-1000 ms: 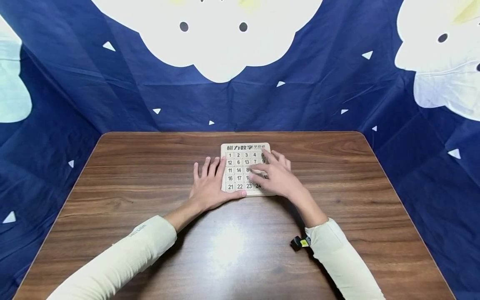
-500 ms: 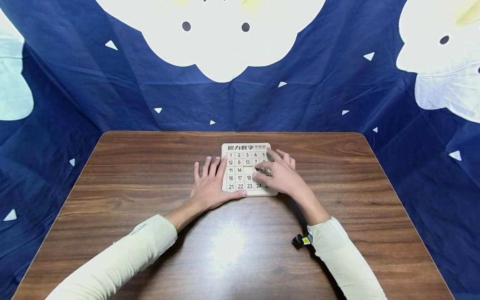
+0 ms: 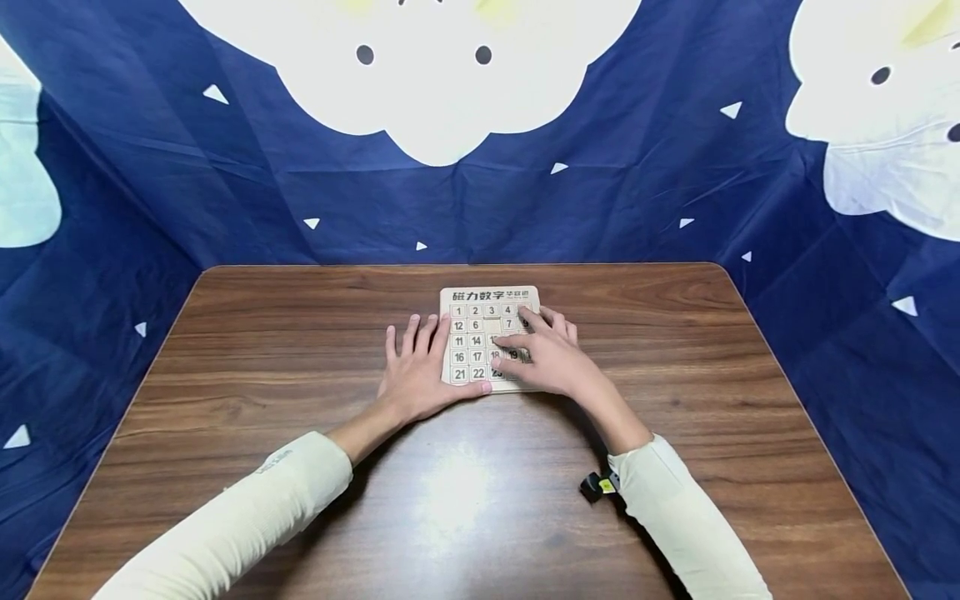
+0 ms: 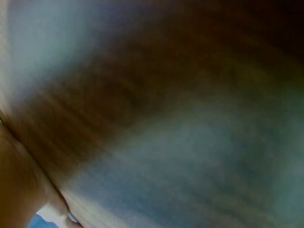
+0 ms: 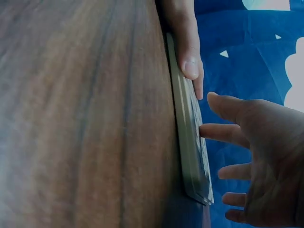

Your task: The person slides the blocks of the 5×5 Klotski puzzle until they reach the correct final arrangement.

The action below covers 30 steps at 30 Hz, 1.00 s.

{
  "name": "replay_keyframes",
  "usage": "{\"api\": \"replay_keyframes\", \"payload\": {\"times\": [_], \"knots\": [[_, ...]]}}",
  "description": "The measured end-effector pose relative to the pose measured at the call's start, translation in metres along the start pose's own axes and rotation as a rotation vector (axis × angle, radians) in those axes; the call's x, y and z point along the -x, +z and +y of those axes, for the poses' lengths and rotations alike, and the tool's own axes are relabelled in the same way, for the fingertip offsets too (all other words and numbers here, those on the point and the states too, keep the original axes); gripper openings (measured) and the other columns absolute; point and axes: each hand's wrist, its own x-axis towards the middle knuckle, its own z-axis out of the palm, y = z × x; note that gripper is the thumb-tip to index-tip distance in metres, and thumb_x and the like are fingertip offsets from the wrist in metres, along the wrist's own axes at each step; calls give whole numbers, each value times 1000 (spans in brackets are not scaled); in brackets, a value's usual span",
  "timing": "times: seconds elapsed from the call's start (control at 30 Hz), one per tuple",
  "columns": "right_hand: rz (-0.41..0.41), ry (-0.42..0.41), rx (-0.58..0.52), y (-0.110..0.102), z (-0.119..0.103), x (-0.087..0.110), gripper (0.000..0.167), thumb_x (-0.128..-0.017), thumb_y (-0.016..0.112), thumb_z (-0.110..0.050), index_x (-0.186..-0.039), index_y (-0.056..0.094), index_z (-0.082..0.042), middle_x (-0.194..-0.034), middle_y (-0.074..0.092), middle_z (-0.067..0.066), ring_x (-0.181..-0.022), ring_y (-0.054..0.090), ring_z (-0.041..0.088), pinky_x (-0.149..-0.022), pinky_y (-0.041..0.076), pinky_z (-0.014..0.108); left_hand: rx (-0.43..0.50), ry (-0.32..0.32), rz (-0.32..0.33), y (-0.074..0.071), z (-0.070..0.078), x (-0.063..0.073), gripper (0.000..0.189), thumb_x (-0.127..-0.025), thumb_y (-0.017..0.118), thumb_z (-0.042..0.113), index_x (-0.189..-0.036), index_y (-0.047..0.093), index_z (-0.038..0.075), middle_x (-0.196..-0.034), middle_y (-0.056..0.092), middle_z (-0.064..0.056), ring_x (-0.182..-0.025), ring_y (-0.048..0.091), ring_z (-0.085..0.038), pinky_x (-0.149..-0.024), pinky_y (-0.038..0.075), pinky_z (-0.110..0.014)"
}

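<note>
A pale magnetic number sliding puzzle (image 3: 480,295) lies flat on the table, its tiles in rows under a printed title. In the head view my left hand (image 3: 414,379) lies spread along its left side, with the thumb on the lower border. My right hand (image 3: 558,358) reaches over the right part, fingers apart, and its index fingertip touches the tile 13 (image 3: 490,340) in the third row. Directly above that tile is a bare slot between 6 and 7. Several right-hand tiles are hidden. The right wrist view shows the puzzle (image 5: 187,137) edge-on, the index fingertip meeting its face.
The brown wood-grain table (image 3: 300,325) stretches around the puzzle on all sides. Blue cloth (image 3: 360,200) with white cloud shapes hangs behind and beside it. A small black device (image 3: 592,487) is at the right cuff. The left wrist view is mostly blurred tabletop.
My right hand first went right as tile 8 slid one column right, then came back left. Tile 13 has since moved down one row, leaving its old slot bare. The left hand stays put.
</note>
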Motion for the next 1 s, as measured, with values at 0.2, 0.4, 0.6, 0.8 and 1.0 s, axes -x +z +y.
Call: {"api": "replay_keyframes", "payload": {"times": [0.2,0.4,0.6,0.8,1.0], "knots": [[37,78,-35,-4,9,-5,59,-106,71,-59,-155,71,-26,-187,24,24,-169,19,58,-128,24,73,16,7,-7,-1,0,1,146,-77,62,105,-184,10,20,-190,20,-16,-179,3,-42,-141,-9,-70],[-10,63,-22,1,4,-14,61,-106,70,-60,-158,69,-28,-188,22,24,-170,19,57,-131,22,74,12,4,-11,-1,0,1,147,-77,61,105,-184,10,20,-190,19,-16,-179,1,-41,-141,-9,-70],[14,23,-2,2,-2,-14,61,-107,67,-62,-157,69,-27,-187,26,24,-168,22,57,-130,24,74,9,8,8,0,-1,1,146,-77,61,105,-184,10,20,-190,22,-16,-179,4,-42,-141,-8,-71],[42,26,-4,-3,1,1,52,-106,72,-57,-142,81,-21,-185,31,24,-169,22,58,-131,21,78,15,0,-2,2,-1,3,147,-76,60,107,-184,8,21,-190,21,-16,-179,4,-42,-141,-9,-71],[15,73,-11,-4,5,-2,57,-108,69,-57,-155,72,-24,-186,27,25,-169,19,58,-131,19,76,4,5,6,0,-1,1,147,-76,60,107,-184,9,21,-190,20,-16,-179,3,-42,-142,-9,-70]]}}
